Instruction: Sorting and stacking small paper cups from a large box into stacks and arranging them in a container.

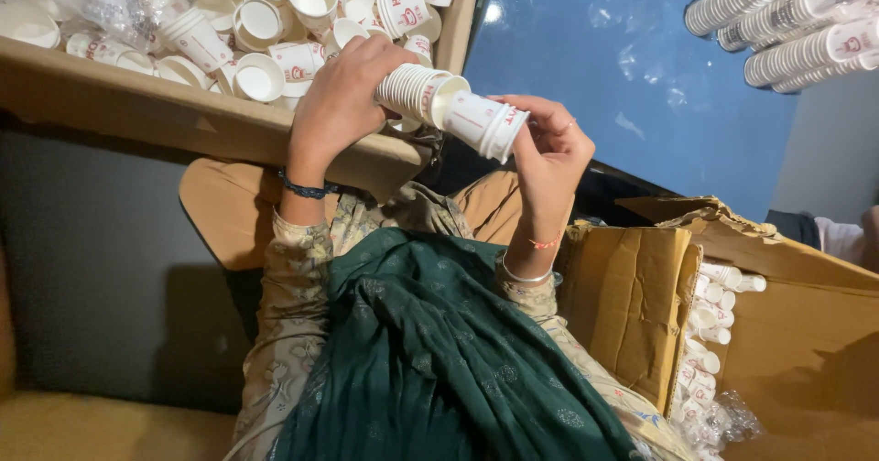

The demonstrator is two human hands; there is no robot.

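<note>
Blue plastic sheet [632, 76] covers the floor behind a cardboard tray [183, 118], which is full of loose white paper cups [261, 21], too many to count. Just in front of this tray, the left hand [343, 95] is closed around one stack of cups [417, 90]. The right hand [549, 150], fingers half curled, holds a second short stack [485, 122] touching the first. Right of the tray, about five long cup rows [787, 21] lie; one open box [714, 333] holds more cups.
</note>
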